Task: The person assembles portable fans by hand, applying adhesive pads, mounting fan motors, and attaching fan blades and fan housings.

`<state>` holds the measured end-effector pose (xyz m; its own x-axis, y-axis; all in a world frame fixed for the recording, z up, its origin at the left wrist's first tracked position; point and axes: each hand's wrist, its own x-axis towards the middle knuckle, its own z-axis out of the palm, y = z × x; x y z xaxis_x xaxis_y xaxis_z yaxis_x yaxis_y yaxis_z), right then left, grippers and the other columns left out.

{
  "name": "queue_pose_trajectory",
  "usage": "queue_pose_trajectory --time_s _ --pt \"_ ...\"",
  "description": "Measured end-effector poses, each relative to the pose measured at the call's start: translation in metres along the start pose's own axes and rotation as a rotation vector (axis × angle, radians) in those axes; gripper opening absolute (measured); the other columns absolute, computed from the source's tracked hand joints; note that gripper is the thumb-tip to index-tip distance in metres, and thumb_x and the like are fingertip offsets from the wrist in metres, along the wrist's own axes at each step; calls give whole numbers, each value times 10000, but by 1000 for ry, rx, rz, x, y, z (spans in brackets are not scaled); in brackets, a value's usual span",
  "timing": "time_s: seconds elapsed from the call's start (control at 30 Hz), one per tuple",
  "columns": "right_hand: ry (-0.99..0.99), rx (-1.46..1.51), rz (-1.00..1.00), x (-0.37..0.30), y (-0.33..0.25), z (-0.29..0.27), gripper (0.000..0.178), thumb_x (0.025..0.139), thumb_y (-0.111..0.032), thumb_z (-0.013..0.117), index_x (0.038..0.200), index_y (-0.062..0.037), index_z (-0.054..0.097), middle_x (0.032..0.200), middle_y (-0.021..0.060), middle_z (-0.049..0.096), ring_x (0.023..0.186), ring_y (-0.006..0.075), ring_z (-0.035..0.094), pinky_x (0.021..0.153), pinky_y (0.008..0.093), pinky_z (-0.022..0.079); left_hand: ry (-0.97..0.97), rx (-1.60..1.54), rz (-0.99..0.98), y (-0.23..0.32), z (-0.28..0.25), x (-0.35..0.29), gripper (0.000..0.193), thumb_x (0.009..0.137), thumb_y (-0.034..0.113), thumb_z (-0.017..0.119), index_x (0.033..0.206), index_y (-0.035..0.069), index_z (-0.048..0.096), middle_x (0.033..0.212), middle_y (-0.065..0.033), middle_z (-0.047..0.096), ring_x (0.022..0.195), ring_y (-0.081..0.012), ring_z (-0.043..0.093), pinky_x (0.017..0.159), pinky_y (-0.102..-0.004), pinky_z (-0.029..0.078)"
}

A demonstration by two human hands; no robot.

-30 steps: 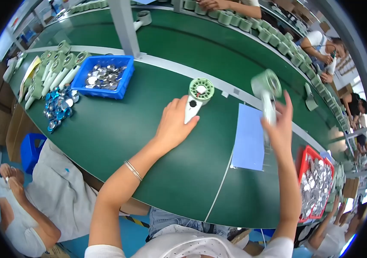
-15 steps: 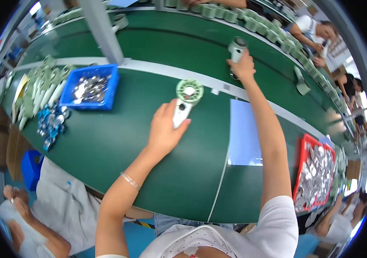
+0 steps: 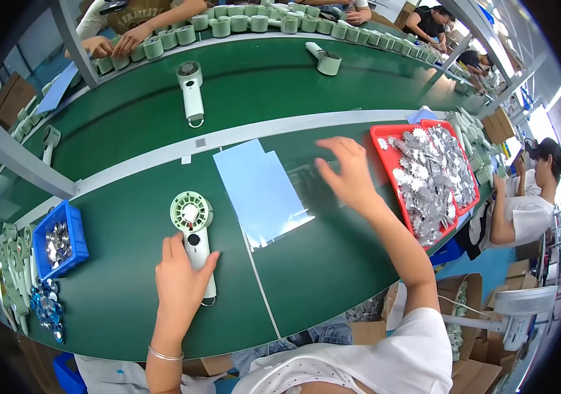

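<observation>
My left hand (image 3: 180,279) is closed around the white handle of a handheld fan (image 3: 198,256). The fan lies on the green table, its round pale-green head pointing away from me with the inside exposed. My right hand (image 3: 349,174) holds nothing; its fingers are spread above the table, just left of a red tray (image 3: 383,159). Silver toothed discs (image 3: 428,180) fill that tray in a loose heap. Another fan (image 3: 192,98), with a dark round head, lies on the green strip beyond the pale rail.
A blue sheet (image 3: 257,190) under clear plastic lies mid-table. Left are a blue bin (image 3: 73,246) of shiny metal parts, blue-and-silver rings (image 3: 47,308) and stacked green fan housings (image 3: 14,269). A grey post (image 3: 24,161) rises at left. Co-workers sit across and at right.
The view has swung to the right. My right hand has let go of the fan beyond the rail and come back toward the red tray. My left hand remains on its fan.
</observation>
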<state>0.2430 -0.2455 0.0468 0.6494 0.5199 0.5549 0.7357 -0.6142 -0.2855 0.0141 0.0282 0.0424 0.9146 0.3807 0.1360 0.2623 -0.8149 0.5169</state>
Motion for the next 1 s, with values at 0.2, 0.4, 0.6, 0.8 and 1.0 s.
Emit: queue_pose_trajectory --time_s 0.2,0.4,0.6,0.8,1.0 --pt "-30 50 383 21 91 0 526 822 -271 730 1227 33 587 1150 231 629 1129 364 597 952 421 481 4 143 -79 -2 -3 2 744 775 367 817 1284 -44 463 1181 -208 508 892 -411 626 721 -482 528" --pt "2 -43 663 179 179 60 884 707 -459 816 1325 69 468 1243 273 557 1186 434 540 1003 464 459 259 -313 62 -30 19 17 609 860 103 595 1413 -27 376 1226 -171 438 1013 -271 495 903 -373 443" --pt "143 -75 736 240 194 117 1079 662 -505 856 1453 -2 322 1397 230 479 1268 413 497 1017 528 455 463 -306 115 -50 19 10 542 971 282 465 1399 -42 386 1262 -160 428 1134 -273 493 961 -391 409" --pt "-3 2 859 241 214 110 923 640 -393 895 1357 -20 448 1401 180 509 1281 412 487 1021 542 447 398 -413 61 -43 33 16 585 995 406 478 1382 -27 409 1226 -144 460 1141 -263 496 1003 -387 378" --pt "347 -83 138 197 109 62 718 640 -277 891 1215 -33 537 1161 160 588 1112 365 541 974 468 415 439 -429 48 -50 21 12 583 979 384 496 1348 -63 435 1196 -184 478 1103 -292 497 999 -408 380"
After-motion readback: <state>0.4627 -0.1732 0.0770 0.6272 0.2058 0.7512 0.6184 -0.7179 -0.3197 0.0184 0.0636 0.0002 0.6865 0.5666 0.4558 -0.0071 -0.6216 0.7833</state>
